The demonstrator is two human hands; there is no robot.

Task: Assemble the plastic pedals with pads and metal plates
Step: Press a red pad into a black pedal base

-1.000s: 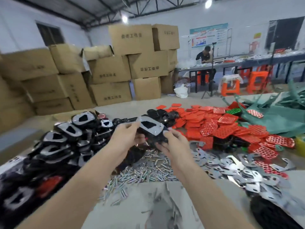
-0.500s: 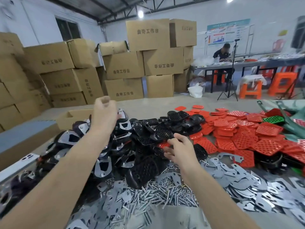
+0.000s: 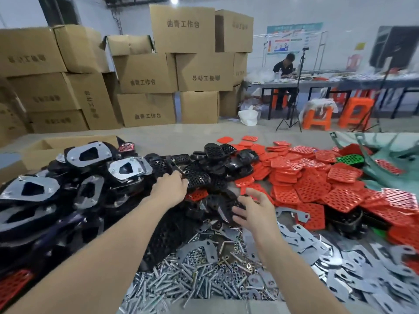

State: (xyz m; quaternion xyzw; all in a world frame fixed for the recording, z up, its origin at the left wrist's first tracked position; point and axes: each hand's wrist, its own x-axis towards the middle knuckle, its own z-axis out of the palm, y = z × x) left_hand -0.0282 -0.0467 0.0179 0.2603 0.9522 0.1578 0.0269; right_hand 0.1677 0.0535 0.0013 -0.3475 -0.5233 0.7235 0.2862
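Stacked cardboard boxes (image 3: pixel 145 73) line the back of the workshop, and the bench in front is buried in parts. At its middle sits the heap of black pedals (image 3: pixel 217 164). Red pads (image 3: pixel 313 184) spread to the right of that heap, metal plates (image 3: pixel 340 257) lie to its near right, loose bolts (image 3: pixel 181 284) sit just in front of it, and finished pedals (image 3: pixel 88 154) with plates fitted are piled to its left. The left hand (image 3: pixel 169 189) reaches into the near-left side of the heap, its fingers curled over the edge of one black perforated pedal (image 3: pixel 198 180). The right hand (image 3: pixel 254 211) hovers at the heap's near edge, fingers spread and relaxed and holding nothing, with dark pedal parts right at its fingertips. The two hands are near each other but apart. A second ago both held a plated pedal up between them. Half a second ago the left hand was raised over the finished pedals, and it has since swung across to the heap. The right hand has stayed roughly where it was, now opened wider.
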